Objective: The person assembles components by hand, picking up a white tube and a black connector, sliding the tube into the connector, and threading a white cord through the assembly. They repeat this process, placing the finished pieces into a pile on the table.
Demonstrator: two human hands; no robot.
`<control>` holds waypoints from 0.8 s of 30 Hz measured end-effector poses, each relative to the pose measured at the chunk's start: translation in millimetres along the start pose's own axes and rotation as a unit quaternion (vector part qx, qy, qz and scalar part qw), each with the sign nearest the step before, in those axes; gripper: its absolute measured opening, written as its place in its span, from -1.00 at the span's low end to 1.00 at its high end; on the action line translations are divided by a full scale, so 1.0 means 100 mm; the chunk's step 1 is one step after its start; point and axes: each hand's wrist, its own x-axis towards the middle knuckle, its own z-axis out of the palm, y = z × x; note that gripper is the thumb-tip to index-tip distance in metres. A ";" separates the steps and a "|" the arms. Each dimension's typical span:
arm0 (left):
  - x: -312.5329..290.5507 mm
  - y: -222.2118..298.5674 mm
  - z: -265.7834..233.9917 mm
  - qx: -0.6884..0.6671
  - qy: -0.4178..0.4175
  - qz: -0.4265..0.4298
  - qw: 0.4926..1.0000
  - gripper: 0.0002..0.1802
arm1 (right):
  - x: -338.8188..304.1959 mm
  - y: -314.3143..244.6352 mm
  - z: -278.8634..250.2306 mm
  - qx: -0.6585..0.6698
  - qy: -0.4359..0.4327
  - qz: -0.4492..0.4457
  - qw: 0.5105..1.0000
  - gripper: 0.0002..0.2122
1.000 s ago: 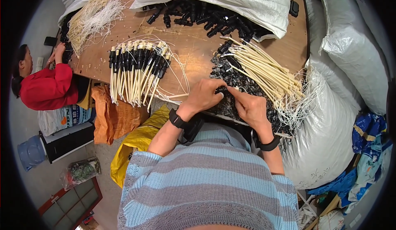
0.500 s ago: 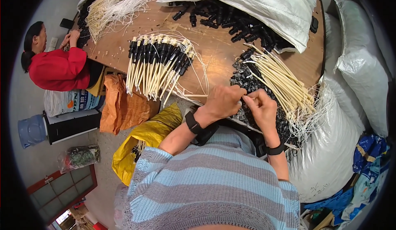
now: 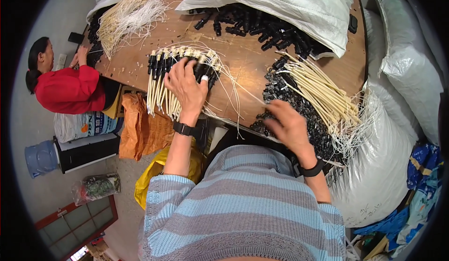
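Note:
My left hand (image 3: 186, 85) reaches over a row of cream tubes (image 3: 161, 97) with black connectors at their far ends. Its fingers curl around a black connector (image 3: 200, 68) on the right side of that row, and a white wrap covers the thumb tip. A thin white cord (image 3: 246, 91) runs from there toward my right hand (image 3: 287, 124). That hand hovers above a heap of small black parts (image 3: 318, 139), its fingers smeared by motion. Whether it touches the cord cannot be made out.
More cream tubes (image 3: 322, 85) with white cords lie right of the heap. Black connectors (image 3: 271, 27) spill from a white sack (image 3: 280, 1) at the back. Another person in a red top (image 3: 70, 90) sits at the far left. A full white sack (image 3: 374, 177) stands at the right.
My hands were together above the small black parts. The left has moved left and away from me onto the tube row; the right has shifted slightly down beside the heap.

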 end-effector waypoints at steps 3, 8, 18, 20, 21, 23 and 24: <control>-0.01 0.27 0.16 -0.140 -0.046 0.019 0.989 -0.51 | -0.01 -0.02 0.00 -0.065 -0.039 -0.022 0.997 -0.74; 0.23 1.00 0.55 -0.363 -0.141 0.180 0.903 -0.59 | -0.19 0.49 -0.34 -0.177 0.105 0.127 0.970 -0.85; 0.32 1.00 0.98 -0.246 -0.236 0.207 0.917 -0.64 | -0.34 0.60 -0.57 -0.220 0.107 0.126 0.961 -0.93; 0.31 0.95 0.88 -0.245 -0.140 0.246 0.927 -0.68 | -0.32 0.56 -0.56 -0.183 0.099 0.114 0.972 -0.95; 0.28 0.90 0.87 -0.254 -0.141 0.249 0.924 -0.68 | -0.27 0.50 -0.53 -0.158 0.098 0.107 0.977 -0.93; 0.24 0.83 0.86 -0.329 -0.211 0.184 0.902 -0.67 | -0.26 0.50 -0.47 -0.134 0.101 0.079 0.983 -0.88; 0.22 0.82 0.80 -0.402 -0.278 0.118 0.865 -0.66 | -0.26 0.47 -0.46 -0.133 0.100 0.079 0.983 -0.88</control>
